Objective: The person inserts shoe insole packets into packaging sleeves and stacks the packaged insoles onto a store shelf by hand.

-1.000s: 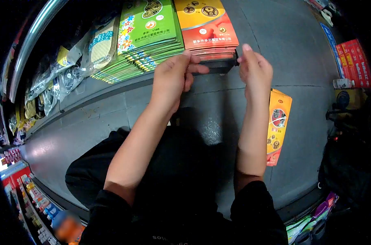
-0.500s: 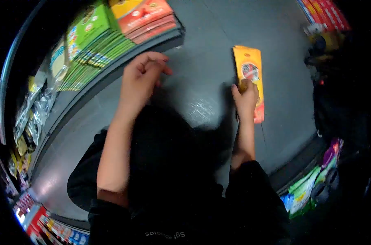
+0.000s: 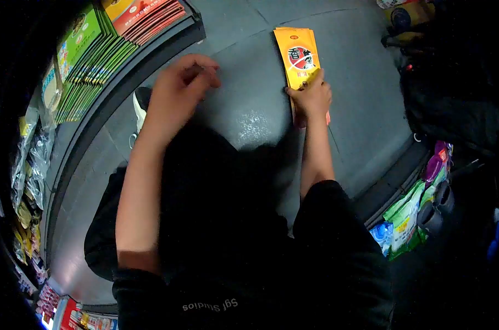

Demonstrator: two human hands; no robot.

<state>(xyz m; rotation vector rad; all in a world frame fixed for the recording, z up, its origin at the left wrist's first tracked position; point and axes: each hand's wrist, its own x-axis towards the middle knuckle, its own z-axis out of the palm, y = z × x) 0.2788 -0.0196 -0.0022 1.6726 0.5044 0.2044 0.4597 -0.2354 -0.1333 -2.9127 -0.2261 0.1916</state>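
My right hand (image 3: 314, 99) is closed around the lower part of a small stack of yellow food packets (image 3: 296, 47). The thumb is at the left edge and the fingers lie over the front and right side. A round red emblem with dark lettering shows on the top packet; its reddish lower end is mostly covered by the hand. The packets are over the grey floor (image 3: 244, 66); I cannot tell whether they touch it. My left hand (image 3: 186, 85) hovers over the floor with loosely bent fingers, a gap beside the thumb and nothing visible in it.
Green packets (image 3: 90, 60) and orange-red packets (image 3: 147, 19) stand in rows on a low shelf with a dark edge (image 3: 150, 55) at upper left. Clear plastic wrapping (image 3: 35, 159) lies at far left. Green and white bags (image 3: 406, 217) and a dark bag (image 3: 453, 110) are at right.
The view has shifted, and the right hand with the yellow packets appears further up and left, the packets tilted slightly. A white-edged shoe now shows beside the left forearm. The left hand stays loosely bent.
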